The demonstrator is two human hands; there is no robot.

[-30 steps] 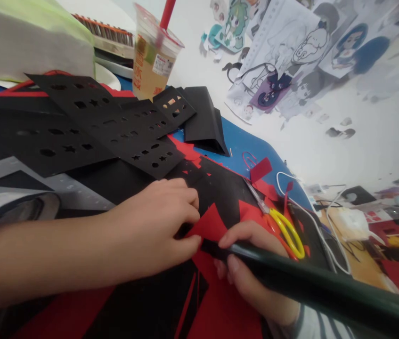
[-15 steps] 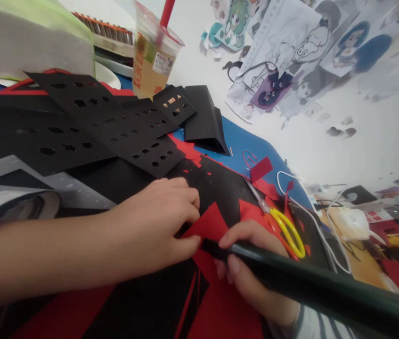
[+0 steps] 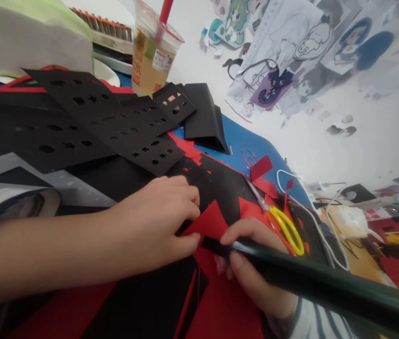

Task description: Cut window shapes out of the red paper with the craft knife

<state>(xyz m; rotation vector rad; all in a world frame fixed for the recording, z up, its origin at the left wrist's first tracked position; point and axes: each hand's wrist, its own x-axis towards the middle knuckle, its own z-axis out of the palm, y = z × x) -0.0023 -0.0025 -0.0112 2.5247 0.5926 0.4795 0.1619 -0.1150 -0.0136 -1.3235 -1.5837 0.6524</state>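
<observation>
My left hand [image 3: 164, 219] rests on a piece of red paper [image 3: 211, 221], its fingers curled and its thumb on the paper's left edge. The fingertips press on the paper. From the right, my right hand [image 3: 252, 263] pinches a long dark green, tube-like tool [image 3: 312, 278] near its narrow black tip, which points at the red paper close to my left thumb. More red paper [image 3: 225, 306] and thin red strips lie below the hands, over a black surface.
Black sheets with cut-out shapes [image 3: 103, 117] and a grey triangular ruler [image 3: 68, 183] lie at the left. A drink cup [image 3: 155, 56] stands behind them. Yellow-handled scissors [image 3: 286, 228], red scraps and a white cable [image 3: 321, 226] are at the right.
The view has shifted very slightly. Both hands keep nearly the same place and hold, with the tool's tip still at the red paper.
</observation>
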